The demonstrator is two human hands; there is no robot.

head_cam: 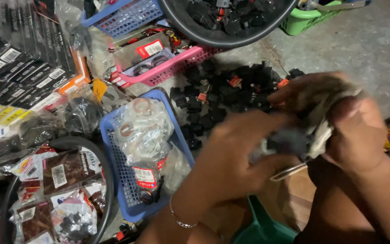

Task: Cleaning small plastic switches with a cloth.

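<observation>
Cloth wad (314, 129), grey-white and blurred, sits between both hands above the floor. Right hand (355, 131) clenched on it; left hand (235, 153) pinches its grey end. Behind them: black parts pile (224, 92) on concrete floor (362, 45). Blue basket (125, 180) of bagged rings at left.

Small dark grey part (287, 142), blurred, w/ pale cloth (323, 135), held mid-air.

A bare grey concrete floor (366, 49), mottled and scuffed, fills the upper right under dim, even light. Around it stand a blue plastic mesh basket (122, 180), a pink plastic mesh tray (177, 68) and a green plastic basket (301, 22).
</observation>
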